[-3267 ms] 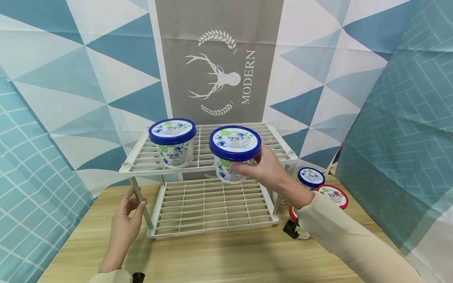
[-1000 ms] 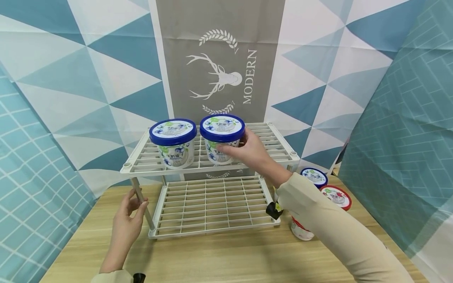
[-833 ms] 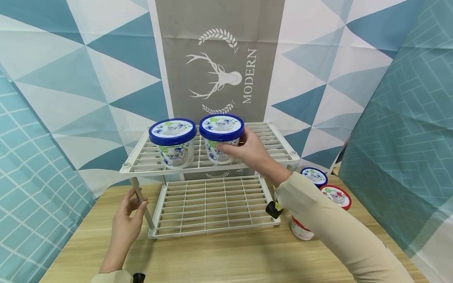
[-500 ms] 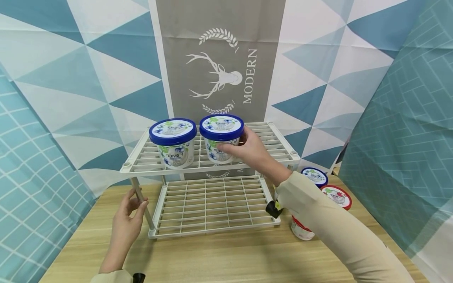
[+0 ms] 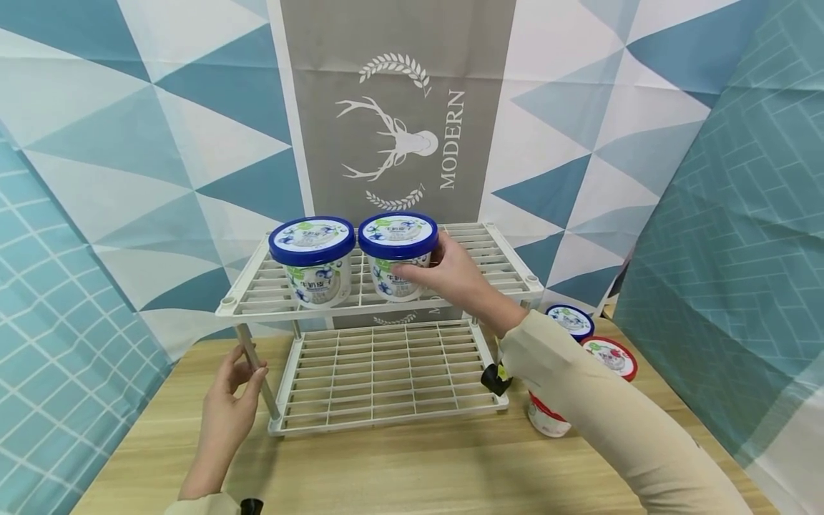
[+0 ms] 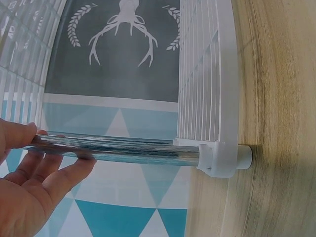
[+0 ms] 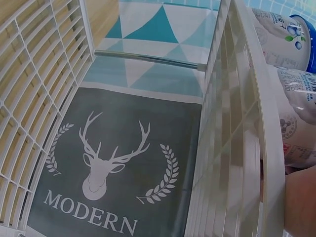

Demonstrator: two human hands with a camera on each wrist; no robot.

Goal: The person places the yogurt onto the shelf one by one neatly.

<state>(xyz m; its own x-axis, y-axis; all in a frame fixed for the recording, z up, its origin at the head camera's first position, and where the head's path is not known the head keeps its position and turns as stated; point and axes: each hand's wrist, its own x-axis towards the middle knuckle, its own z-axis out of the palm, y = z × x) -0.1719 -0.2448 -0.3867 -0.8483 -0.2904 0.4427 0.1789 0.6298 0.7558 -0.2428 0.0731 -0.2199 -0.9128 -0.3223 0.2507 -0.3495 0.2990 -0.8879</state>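
Note:
On the upper tier of a white two-tier rack (image 5: 385, 310), my right hand (image 5: 453, 275) grips a blueberry-print tub with a blue lid (image 5: 398, 237), thumb across the front and fingers behind its right side. A matching tub (image 5: 315, 275) stands upright close on its left. My left hand (image 5: 228, 408) holds the rack's front left post (image 5: 269, 397). In the left wrist view, thumb and fingers pinch this shiny metal post (image 6: 133, 150). Both tubs show partly at the right edge of the right wrist view, the held tub (image 7: 301, 118) nearer, with part of my right hand (image 7: 301, 202) below it.
Right of the rack, on the wooden table (image 5: 399, 472), stand a blue-lidded tub (image 5: 570, 322), a red-lidded tub (image 5: 608, 356) and another red-trimmed tub (image 5: 548, 422) partly behind my right sleeve. The rack's lower tier (image 5: 386, 372) sits below. A patterned curtain (image 5: 553, 93) hangs behind.
Since the earliest frame, my right hand has moved the tub back and left from before the rack's front edge onto the upper tier beside the other tub. My left hand stays on the post.

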